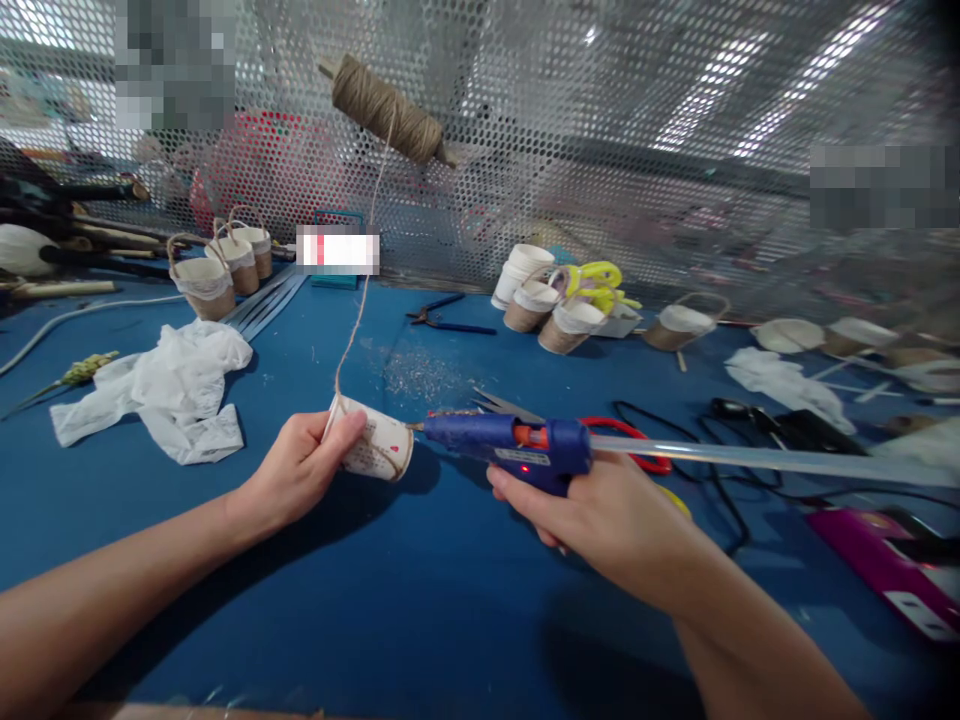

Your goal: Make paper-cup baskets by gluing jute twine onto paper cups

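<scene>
My left hand (300,468) is closed round a small white paper cup (379,447), held on its side above the blue table (420,620). Jute twine (358,320) runs from the cup up to a twine spool (386,110) hanging on the mesh wall. My right hand (600,515) grips a blue hot glue gun (517,445). Its nozzle points left and touches the cup's base edge. A clear glue stick (750,458) sticks out of the gun's back toward the right.
Crumpled white plastic (169,390) lies at the left. Twine-wrapped cup baskets (225,265) stand at the back left, more cups (555,310) at the back centre. Pliers (442,318), red-handled scissors (637,445), black cables (720,470) and a pink box (885,560) lie around.
</scene>
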The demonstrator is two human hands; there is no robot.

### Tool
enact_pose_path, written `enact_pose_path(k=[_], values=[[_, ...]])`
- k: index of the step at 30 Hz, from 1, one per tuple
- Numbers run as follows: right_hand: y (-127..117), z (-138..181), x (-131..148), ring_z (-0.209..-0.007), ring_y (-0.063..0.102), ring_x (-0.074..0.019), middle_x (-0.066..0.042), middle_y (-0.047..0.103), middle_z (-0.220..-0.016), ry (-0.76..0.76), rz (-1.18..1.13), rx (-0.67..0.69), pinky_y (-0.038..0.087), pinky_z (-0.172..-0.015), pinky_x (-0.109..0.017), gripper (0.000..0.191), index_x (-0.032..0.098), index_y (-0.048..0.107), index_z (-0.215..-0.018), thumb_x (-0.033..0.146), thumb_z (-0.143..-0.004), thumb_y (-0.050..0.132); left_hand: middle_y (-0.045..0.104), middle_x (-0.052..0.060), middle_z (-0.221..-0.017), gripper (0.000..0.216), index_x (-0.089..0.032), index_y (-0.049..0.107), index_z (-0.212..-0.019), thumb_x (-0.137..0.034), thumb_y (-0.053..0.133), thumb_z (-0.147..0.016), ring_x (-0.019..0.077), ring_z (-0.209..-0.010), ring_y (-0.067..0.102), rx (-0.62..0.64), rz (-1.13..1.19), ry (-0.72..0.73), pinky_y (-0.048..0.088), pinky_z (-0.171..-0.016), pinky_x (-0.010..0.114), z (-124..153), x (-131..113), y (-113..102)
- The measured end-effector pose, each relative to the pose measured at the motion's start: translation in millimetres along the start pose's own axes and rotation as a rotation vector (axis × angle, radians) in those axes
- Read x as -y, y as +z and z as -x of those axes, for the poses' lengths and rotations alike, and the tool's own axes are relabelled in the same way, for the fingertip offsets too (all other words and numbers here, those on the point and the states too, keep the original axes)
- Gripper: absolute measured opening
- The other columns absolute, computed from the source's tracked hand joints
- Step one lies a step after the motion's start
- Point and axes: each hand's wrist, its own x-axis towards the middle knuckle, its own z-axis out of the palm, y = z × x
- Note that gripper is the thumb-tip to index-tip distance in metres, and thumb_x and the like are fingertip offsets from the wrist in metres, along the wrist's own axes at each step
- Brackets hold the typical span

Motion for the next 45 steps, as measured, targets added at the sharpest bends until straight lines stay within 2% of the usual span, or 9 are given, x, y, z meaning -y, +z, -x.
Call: enact_pose_path(k=[6, 10, 15, 23, 28, 34, 39, 42, 45], values=[[-9, -13, -12, -0.037, 0.046, -0.01, 0.005, 0.049, -0.041, 0.033, -0.228, -0.033, 0.039, -0.043, -0.024, 0.02, 0.02, 0.055, -0.068, 0.04, -0.072, 0.056, 0.071, 0.006, -0.069, 0.041, -0.009, 0.069, -0.078, -0.043, 0.047, -0.08, 0.0154, -0.064, 0.064, -0.016, -0.063, 0.02, 0.049, -0.062, 0.021, 2, 0, -1], [-18, -39, -35, -0.043, 0.048, -0.0104, 0.004, 0.052, -0.048, 0.065, -0.294, -0.247, 0.039, -0.044, -0.023, 0.018, 0.02, 0.051, -0.067, 0.036, -0.069, 0.061, 0.071, 0.006, -0.069, 0.041, -0.009, 0.069, -0.078, -0.043, 0.048, -0.079, 0.016, -0.064, 0.065, -0.02, -0.046, 0.021, 0.05, -0.063, 0.022, 2, 1, -1], [-25, -76, -60, -0.058, 0.059, -0.015, -0.007, 0.065, -0.07, 0.219, 0.034, -0.335, 0.043, -0.052, -0.026, 0.024, 0.018, 0.054, -0.065, 0.038, -0.078, 0.049, 0.071, 0.006, -0.069, 0.042, -0.008, 0.068, -0.077, -0.046, 0.048, -0.079, 0.0161, -0.062, 0.064, -0.009, 0.014, 0.037, 0.05, -0.063, 0.023, 4, 1, 1], [-23, -109, -82, -0.057, 0.06, -0.0231, -0.006, 0.054, -0.045, 0.331, 0.275, -0.382, 0.042, -0.055, -0.033, 0.031, 0.02, 0.05, -0.05, 0.034, -0.077, 0.051, 0.071, 0.006, -0.067, 0.039, -0.009, 0.069, -0.075, -0.042, 0.048, -0.079, 0.0139, -0.06, 0.063, 0.038, 0.053, 0.049, 0.05, -0.063, 0.022, 7, 0, 4], [-15, -93, -48, -0.095, 0.054, -0.0296, -0.013, 0.063, -0.084, 0.178, 0.349, -0.469, 0.041, -0.075, -0.039, 0.014, 0.018, 0.06, -0.074, 0.032, -0.075, 0.056, 0.07, 0.005, -0.068, 0.038, -0.009, 0.067, -0.075, -0.041, 0.047, -0.08, 0.014, -0.062, 0.062, 0.059, 0.061, 0.019, 0.049, -0.064, 0.022, 8, -1, 4], [21, -40, 35, -0.083, 0.054, -0.0177, -0.004, 0.06, -0.082, -0.462, 0.129, -0.068, 0.042, -0.076, -0.031, 0.018, 0.018, 0.06, -0.076, 0.036, -0.076, 0.057, 0.059, 0.0, -0.054, 0.04, -0.011, 0.062, -0.066, -0.044, 0.044, -0.081, 0.0105, -0.051, 0.052, 0.01, -0.07, 0.002, 0.042, -0.053, 0.02, 8, -5, 5], [37, -33, 57, -0.088, 0.051, -0.0225, -0.01, 0.058, -0.09, -0.355, 0.194, -0.038, 0.041, -0.077, -0.035, 0.025, 0.013, 0.061, -0.083, 0.032, -0.068, 0.066, 0.052, -0.001, -0.048, 0.053, -0.011, 0.061, -0.06, -0.052, 0.035, -0.081, 0.0094, -0.046, 0.042, 0.024, -0.193, 0.07, 0.034, -0.046, 0.021, 10, -4, 5], [34, -41, 51, -0.079, 0.054, -0.0184, -0.008, 0.06, -0.087, -0.254, 0.01, 0.056, 0.042, -0.07, -0.031, 0.024, 0.014, 0.06, -0.086, 0.033, -0.072, 0.061, 0.059, 0.002, -0.055, 0.058, -0.008, 0.065, -0.069, -0.056, 0.034, -0.08, 0.0117, -0.051, 0.048, 0.074, -0.179, 0.069, 0.038, -0.051, 0.022, 12, -6, 5], [26, -47, 37, -0.066, 0.053, -0.0136, -0.004, 0.061, -0.077, -0.162, -0.185, -0.043, 0.041, -0.061, -0.027, 0.026, 0.016, 0.058, -0.082, 0.041, -0.076, 0.055, 0.063, 0.005, -0.06, 0.061, -0.006, 0.067, -0.075, -0.058, 0.036, -0.078, 0.0138, -0.055, 0.053, 0.081, -0.09, 0.038, 0.042, -0.056, 0.024, 12, -8, 5]])
